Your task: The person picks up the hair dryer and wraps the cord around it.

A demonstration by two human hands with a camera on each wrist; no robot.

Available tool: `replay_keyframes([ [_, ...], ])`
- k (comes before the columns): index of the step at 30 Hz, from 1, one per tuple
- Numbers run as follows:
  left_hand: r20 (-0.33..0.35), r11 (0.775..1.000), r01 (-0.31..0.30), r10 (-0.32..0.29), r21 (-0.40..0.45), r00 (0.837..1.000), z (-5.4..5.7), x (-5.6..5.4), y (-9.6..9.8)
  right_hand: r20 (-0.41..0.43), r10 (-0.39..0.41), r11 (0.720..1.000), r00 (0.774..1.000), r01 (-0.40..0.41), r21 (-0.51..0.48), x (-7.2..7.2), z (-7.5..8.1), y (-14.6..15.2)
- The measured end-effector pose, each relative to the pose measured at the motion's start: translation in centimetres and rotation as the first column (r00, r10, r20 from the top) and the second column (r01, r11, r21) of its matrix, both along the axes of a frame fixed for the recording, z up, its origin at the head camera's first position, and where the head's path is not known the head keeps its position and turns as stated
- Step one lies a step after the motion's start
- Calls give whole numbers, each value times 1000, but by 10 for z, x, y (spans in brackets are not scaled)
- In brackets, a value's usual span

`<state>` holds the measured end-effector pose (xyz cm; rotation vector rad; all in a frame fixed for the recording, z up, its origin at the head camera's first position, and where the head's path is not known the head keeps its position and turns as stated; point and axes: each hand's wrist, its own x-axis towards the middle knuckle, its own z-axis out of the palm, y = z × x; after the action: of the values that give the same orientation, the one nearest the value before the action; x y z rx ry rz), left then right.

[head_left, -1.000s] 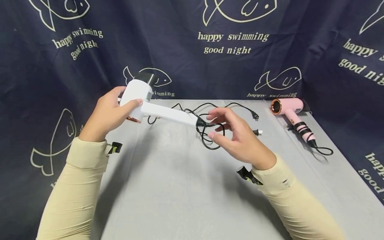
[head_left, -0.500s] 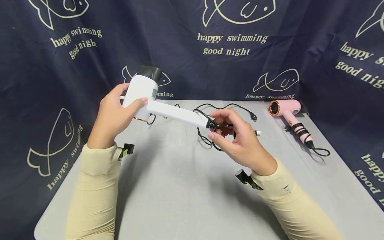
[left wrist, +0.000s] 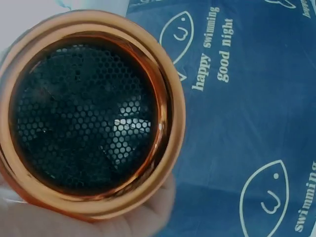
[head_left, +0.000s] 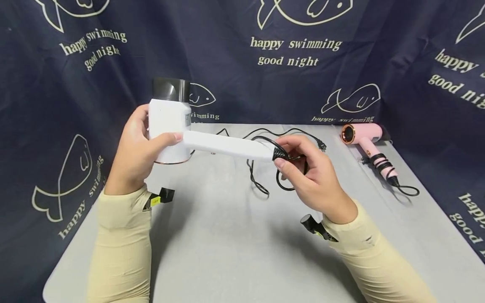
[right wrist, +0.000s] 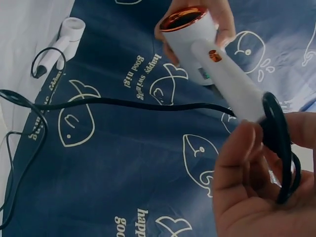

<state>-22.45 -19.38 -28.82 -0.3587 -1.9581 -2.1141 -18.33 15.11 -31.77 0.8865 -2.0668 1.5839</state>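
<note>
A white hair dryer (head_left: 168,126) with a black nozzle (head_left: 170,89) is held above the table, its handle reaching to the right. My left hand (head_left: 132,147) grips the dryer's body, thumb across the near side and fingers behind it, partly hidden. In the left wrist view the copper-coloured rim (left wrist: 172,113) surrounds a dark mesh grille. At the handle's end, my right hand (head_left: 318,181) pinches the black cord's ribbed base between thumb and fingers. The cord (right wrist: 148,104) loops round that hand and trails down to the table.
A pink hair dryer (head_left: 367,134), its cord wound round the handle, lies at the table's back right. One plug (head_left: 322,145) of a black cord lies near the back edge. Dark blue printed cloth (head_left: 227,25) hangs behind the grey-white table (head_left: 227,252).
The white dryer has turned so its nozzle points more straight upward, and its handle end has shifted right. My right hand has closed from open fingers onto the cord's base.
</note>
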Motion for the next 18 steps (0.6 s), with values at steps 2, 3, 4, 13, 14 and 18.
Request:
replay_keyframes([
  [2, -32, 1000, -24, 24, 11, 999, 1, 2, 3, -41, -33, 999, 999, 32, -30, -1, 1, 1],
  [3, -49, 999, -39, 40, 13, 998, 2, 4, 4, -62, -45, 998, 997, 42, -53, -2, 1, 1],
  [4, -64, 998, -54, 54, 12, 997, 3, 5, 5, -85, -54, 996, 995, 47, -80, -3, 2, 2],
  [13, -89, 971, -188, 177, -146, 980, 8, 15, 10, -124, -28, 959, 992, -8, -283, -4, 11, 11],
  [14, -90, 965, -200, 187, -169, 978, 8, 16, 11, -117, -42, 963, 992, 9, -270, -3, 12, 13],
  [18, -98, 933, -251, 233, -259, 967, 8, 18, 15, -140, -85, 982, 987, 60, -177, 1, 16, 19],
])
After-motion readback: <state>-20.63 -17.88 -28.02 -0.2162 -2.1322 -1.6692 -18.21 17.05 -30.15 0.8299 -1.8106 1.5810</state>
